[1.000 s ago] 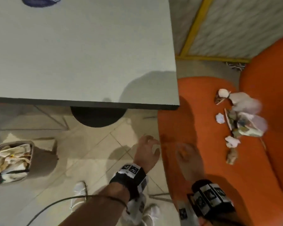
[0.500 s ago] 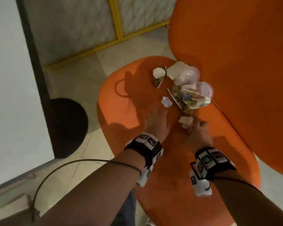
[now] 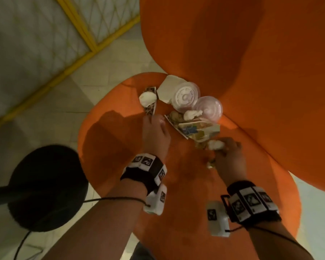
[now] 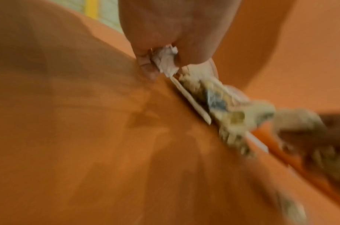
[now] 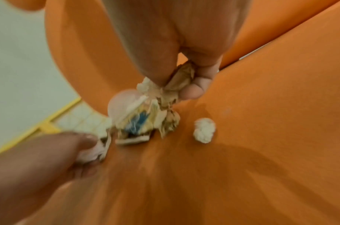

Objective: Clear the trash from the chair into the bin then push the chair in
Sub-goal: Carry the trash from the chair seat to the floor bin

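Note:
Trash lies at the back of the orange chair seat (image 3: 176,184): a flattened printed paper cup (image 3: 195,130), two clear plastic lids (image 3: 186,96), a white card (image 3: 166,89) and a white wad on a patterned wrapper (image 3: 147,98). My left hand (image 3: 156,120) is at the cup's left end and pinches a small crumpled white paper (image 4: 166,62). To the right of the cup, my right hand (image 3: 221,149) grips crumpled brown and white scraps (image 5: 181,77). A loose white paper ball (image 5: 204,130) sits on the seat beside the right hand. The bin is out of view.
The chair's orange backrest (image 3: 251,62) rises right behind the trash. A black round table base (image 3: 45,186) stands on the tiled floor to the left of the seat. A yellow-framed panel (image 3: 86,38) runs along the far left.
Both hands have moved forward along the seat into the trash. The left hand now pinches the white paper it was reaching toward. The right hand still grips scraps.

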`<state>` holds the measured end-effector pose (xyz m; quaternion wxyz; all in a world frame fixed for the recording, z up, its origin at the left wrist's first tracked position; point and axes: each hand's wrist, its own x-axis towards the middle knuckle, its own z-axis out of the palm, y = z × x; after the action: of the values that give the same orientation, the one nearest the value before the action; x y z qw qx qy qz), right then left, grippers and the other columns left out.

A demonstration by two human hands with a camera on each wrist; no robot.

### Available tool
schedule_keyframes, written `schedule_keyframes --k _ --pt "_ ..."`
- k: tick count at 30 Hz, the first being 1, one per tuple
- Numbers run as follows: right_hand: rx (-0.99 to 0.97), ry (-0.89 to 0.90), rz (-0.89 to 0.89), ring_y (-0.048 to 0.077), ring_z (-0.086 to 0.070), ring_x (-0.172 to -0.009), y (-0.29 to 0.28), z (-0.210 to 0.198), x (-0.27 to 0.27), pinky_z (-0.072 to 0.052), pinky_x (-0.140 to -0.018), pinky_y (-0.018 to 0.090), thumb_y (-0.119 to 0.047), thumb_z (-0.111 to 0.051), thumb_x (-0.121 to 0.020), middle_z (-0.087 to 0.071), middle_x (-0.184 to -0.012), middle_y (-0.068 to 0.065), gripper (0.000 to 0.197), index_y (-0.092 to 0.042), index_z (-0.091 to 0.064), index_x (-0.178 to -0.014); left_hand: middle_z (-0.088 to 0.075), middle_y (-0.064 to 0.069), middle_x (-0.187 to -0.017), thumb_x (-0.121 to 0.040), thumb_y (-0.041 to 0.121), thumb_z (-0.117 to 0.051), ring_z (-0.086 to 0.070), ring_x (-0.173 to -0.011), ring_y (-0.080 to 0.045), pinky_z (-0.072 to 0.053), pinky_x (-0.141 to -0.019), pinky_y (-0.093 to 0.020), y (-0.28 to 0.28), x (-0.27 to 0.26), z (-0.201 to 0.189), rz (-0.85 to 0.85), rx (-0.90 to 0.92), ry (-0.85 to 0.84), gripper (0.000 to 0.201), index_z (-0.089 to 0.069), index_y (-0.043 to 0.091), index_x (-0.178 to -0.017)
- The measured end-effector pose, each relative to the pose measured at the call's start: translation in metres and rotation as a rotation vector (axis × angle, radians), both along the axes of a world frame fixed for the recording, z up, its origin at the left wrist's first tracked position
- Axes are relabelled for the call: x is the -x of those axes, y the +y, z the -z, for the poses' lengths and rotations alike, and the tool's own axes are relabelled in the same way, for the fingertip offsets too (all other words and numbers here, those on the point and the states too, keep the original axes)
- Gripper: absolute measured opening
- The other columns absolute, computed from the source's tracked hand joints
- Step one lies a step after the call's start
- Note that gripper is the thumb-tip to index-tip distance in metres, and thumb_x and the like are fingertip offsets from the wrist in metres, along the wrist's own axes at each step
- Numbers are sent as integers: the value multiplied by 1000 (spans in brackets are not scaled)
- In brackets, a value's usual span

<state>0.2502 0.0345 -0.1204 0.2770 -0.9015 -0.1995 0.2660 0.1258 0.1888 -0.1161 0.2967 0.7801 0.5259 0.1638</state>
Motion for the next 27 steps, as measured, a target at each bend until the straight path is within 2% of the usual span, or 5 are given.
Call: schedule_keyframes --k 7,13,18,23,27 --pt "-70 55 252 43 -53 -108 46 -7 -28 -47 -93 49 -22 -45 -90 -45 -126 21 36 -6 -50 -123 -48 -18 -118 -92 7 -44 -51 -106 -31 -40 -82 -28 63 -62 -38 39 -115 -118 26 -62 8 -110" --pt "-96 212 217 34 -37 -128 71 0 -22 -36 -102 46 -55 -42 -92 -30 -142 17 69 -13 -29 -145 -26 -22 -151 -70 80 -46 -18 -141 -41 -16 -115 -53 88 -88 -12 366 79 454 94 -35 18 -139" --pt "-84 195 278 34 -46 -120 82 9 -24 -48 -94 47 -68 -64 -70 -34 -137 12 95 -11 -33 -140 -25 -19 -151 -60 72 -68 -25 -138 -39 -25 -111 -52 84 -91 -4 337 36 481 113 -20 16 -145" --pt "-150 260 350 23 -62 -96 92 12 -31 -48 -67 32 -56 -73 -68 -64 -110 0 69 -21 -52 -123 -34 -16 -145 -66 56 -75 -35 -131 -36 -33 -105 -48 69 -95 -5 289 78 349 110 -13 16 -148" --pt "-234 271 411 20 -62 -92 89 11 -32 -49 -73 34 -43 -74 -76 -65 -107 1 55 -17 -55 -121 -32 -14 -147 -65 56 -76 -29 -134 -35 -29 -109 -47 67 -95 -12 272 207 280 107 -18 19 -147"
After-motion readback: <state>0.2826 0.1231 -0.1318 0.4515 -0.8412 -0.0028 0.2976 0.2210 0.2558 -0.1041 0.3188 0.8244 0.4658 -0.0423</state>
